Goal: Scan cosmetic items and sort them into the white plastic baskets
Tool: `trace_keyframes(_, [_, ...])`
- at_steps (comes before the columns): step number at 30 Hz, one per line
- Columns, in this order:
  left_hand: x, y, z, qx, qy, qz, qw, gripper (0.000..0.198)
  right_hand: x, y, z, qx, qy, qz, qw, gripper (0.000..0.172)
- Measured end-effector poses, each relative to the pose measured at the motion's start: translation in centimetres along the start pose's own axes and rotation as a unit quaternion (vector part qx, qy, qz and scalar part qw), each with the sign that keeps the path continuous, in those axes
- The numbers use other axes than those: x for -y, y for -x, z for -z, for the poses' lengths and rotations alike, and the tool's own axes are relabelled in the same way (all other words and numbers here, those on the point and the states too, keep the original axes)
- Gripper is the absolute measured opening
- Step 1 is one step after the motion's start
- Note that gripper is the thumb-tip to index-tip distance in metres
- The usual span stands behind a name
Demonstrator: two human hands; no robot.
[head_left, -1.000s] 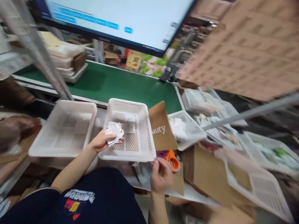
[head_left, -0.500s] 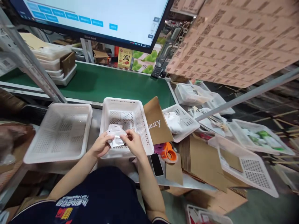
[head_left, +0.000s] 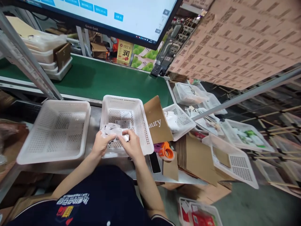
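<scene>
Both of my hands are closed on small white packets, held over the near part of a white plastic basket. My left hand grips them from the left, thumb on top. From the right, my right hand pinches their near edge between thumb and fingers. The packets look thin and crumpled; how many there are I cannot tell. Below them, a white printed label or slip lies on the basket's floor. A brown card bag marked "auty" leans against the basket's right side.
Another white basket stands to the left. Right of me are a phone, an orange tape dispenser, flat cardboard and a basket with white packages. A green conveyor runs behind, under a monitor.
My fingers have shifted on the packets, which are now turned and spread more to the left. The whole view has tilted slightly, so the surroundings appear moved.
</scene>
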State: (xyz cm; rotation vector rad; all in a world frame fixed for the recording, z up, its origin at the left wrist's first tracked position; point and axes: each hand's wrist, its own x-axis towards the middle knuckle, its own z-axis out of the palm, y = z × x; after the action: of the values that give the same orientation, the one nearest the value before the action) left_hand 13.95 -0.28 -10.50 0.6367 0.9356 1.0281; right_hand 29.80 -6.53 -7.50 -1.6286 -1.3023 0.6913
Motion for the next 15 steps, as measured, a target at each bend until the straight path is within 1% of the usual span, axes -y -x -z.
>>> trace_keyframes(2, [0.0,-0.1,-0.1,-0.012,0.022,0.0,1.0,0.057,0.1,0.0,-0.3,0.011,-0.006,0.004,1.0,0.032])
trace_keyframes(3, [-0.1,-0.2,-0.1,-0.023,0.033,0.003,0.999,0.057,-0.2,0.0,-0.1,0.006,-0.014,0.001,1.0,0.032])
trace_keyframes(5, [-0.3,-0.4,0.2,-0.048,0.051,0.005,0.998,0.059,-1.1,-0.1,0.6,-0.03,-0.014,-0.012,0.999,0.034])
trace_keyframes(7, [-0.5,-0.6,0.5,-0.068,0.064,-0.003,0.996,0.063,-1.8,-0.2,1.5,-0.079,-0.002,-0.017,0.997,0.044])
trace_keyframes(8, [-0.6,-0.6,0.6,-0.075,0.07,-0.006,0.995,0.065,-2.0,-0.3,1.7,-0.093,0.0,-0.015,0.996,0.045])
trace_keyframes(10, [-0.7,-0.5,0.4,-0.075,0.069,-0.006,0.995,0.067,-1.6,-0.6,1.6,-0.08,-0.003,-0.005,0.997,0.036])
trace_keyframes(12, [-0.7,-0.2,0.0,-0.046,0.048,-0.004,0.998,0.064,-0.8,-0.8,0.9,-0.043,-0.002,0.011,0.999,0.026])
trace_keyframes(14, [-0.7,0.0,-0.4,-0.021,0.034,-0.011,0.999,0.059,-0.1,-1.0,0.3,-0.018,0.007,0.026,0.999,0.025])
trace_keyframes(15, [-0.7,0.0,-0.6,-0.016,0.034,-0.012,0.999,0.058,0.0,-1.2,0.3,-0.023,0.014,0.03,0.999,0.026])
